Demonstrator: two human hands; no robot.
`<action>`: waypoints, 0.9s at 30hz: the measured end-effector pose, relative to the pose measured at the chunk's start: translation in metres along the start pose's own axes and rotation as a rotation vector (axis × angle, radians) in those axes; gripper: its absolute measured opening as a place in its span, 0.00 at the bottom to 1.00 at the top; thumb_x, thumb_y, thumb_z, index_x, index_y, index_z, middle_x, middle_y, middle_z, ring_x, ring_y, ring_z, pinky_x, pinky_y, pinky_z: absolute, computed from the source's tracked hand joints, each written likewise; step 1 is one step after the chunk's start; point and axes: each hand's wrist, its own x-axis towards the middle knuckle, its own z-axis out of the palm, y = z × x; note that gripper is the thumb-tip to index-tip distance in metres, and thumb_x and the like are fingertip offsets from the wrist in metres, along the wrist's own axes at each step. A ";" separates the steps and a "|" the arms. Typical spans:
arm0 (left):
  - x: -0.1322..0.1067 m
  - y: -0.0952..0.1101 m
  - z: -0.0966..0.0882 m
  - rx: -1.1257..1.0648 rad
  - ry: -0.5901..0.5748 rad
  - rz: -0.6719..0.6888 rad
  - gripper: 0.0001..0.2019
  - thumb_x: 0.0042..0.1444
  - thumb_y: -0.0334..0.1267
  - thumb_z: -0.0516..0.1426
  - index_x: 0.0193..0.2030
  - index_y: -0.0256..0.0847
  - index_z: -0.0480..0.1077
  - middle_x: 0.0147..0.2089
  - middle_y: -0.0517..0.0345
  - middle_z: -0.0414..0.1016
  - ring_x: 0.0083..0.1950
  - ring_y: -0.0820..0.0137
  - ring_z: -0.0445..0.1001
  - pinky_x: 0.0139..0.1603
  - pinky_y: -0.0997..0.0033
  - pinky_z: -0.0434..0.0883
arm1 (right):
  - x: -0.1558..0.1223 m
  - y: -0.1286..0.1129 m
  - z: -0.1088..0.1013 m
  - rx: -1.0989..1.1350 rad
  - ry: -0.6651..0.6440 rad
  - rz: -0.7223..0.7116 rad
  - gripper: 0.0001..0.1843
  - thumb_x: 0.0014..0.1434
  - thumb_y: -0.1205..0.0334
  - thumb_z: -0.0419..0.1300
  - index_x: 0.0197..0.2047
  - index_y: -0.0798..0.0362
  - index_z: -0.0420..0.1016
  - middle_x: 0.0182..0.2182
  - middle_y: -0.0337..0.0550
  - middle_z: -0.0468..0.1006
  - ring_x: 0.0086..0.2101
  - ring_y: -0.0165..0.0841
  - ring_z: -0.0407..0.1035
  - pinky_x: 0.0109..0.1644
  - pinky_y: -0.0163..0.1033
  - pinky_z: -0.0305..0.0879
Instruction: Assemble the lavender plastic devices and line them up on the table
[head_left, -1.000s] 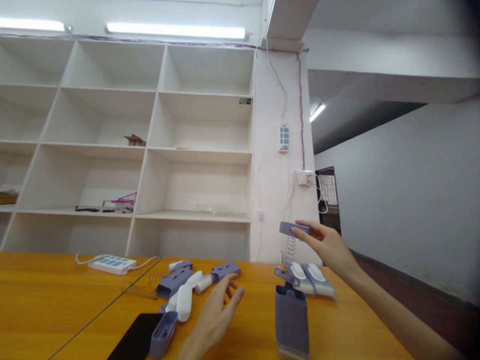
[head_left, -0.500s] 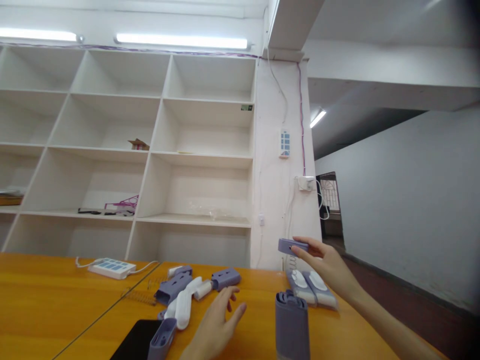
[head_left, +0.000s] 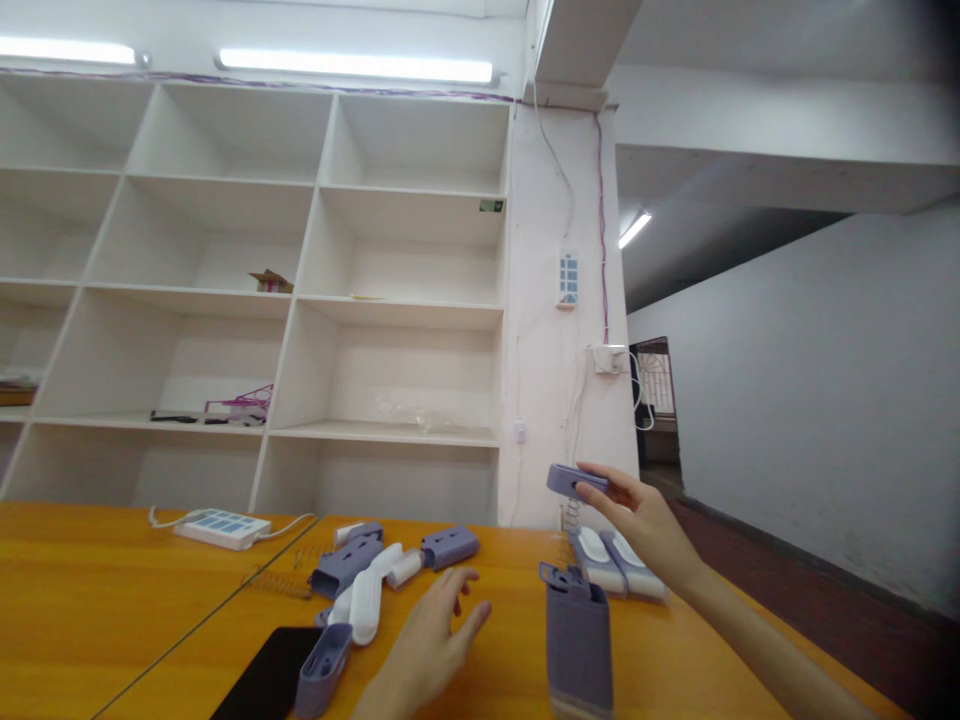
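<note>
My right hand point(head_left: 637, 510) pinches an oval grey-purple plastic cap point(head_left: 576, 481) between thumb and fingers, held above the table. A thin coil spring point(head_left: 572, 514) shows just below the cap; whether it hangs from it I cannot tell. Beneath stands a tall grey-purple plastic case point(head_left: 579, 640), with a small loop at its top. My left hand point(head_left: 431, 635) is open and holds nothing, its fingers apart over the table. Just left of it lie white oval pieces point(head_left: 366, 605), grey-purple housings point(head_left: 346, 563) and an open grey-purple cap point(head_left: 324, 670).
Two grey-purple and white units point(head_left: 619, 562) lie at the table's right back. A black flat object point(head_left: 270, 675) lies front left, with loose springs point(head_left: 277, 583) behind it. A white power strip point(head_left: 223, 528) sits at the back left. White shelves point(head_left: 412, 310) stand behind the table.
The view has shifted slightly. My right hand still holds the cap, tilted a little differently. A loop now stands out at the top left of the tall case. My left hand stays open.
</note>
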 end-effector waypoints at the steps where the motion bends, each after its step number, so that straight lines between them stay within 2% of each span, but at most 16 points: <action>1: 0.000 0.000 0.000 0.000 0.002 0.002 0.21 0.64 0.54 0.51 0.56 0.44 0.68 0.50 0.51 0.74 0.47 0.63 0.73 0.52 0.62 0.68 | 0.000 -0.001 0.001 -0.012 -0.007 -0.002 0.27 0.58 0.45 0.64 0.55 0.50 0.75 0.50 0.48 0.81 0.48 0.44 0.75 0.56 0.47 0.68; 17: 0.001 0.001 0.000 0.014 -0.007 0.013 0.19 0.64 0.53 0.52 0.54 0.45 0.69 0.49 0.52 0.75 0.45 0.62 0.73 0.51 0.62 0.69 | -0.006 0.000 -0.012 -0.125 -0.036 0.038 0.28 0.55 0.43 0.65 0.54 0.50 0.77 0.46 0.46 0.83 0.44 0.44 0.77 0.48 0.43 0.73; 24: 0.000 0.000 0.000 -0.005 -0.015 0.008 0.19 0.63 0.53 0.52 0.54 0.45 0.69 0.49 0.51 0.75 0.45 0.62 0.73 0.52 0.61 0.69 | -0.020 0.009 -0.006 -0.118 -0.124 0.059 0.27 0.56 0.43 0.63 0.54 0.50 0.77 0.46 0.47 0.83 0.45 0.44 0.76 0.50 0.44 0.71; 27: 0.000 0.010 0.006 -0.106 0.013 0.001 0.20 0.62 0.54 0.55 0.54 0.44 0.70 0.49 0.51 0.75 0.46 0.62 0.73 0.50 0.62 0.69 | -0.028 0.013 -0.004 -0.132 -0.111 0.063 0.26 0.56 0.43 0.64 0.53 0.49 0.78 0.48 0.46 0.82 0.46 0.45 0.76 0.53 0.45 0.70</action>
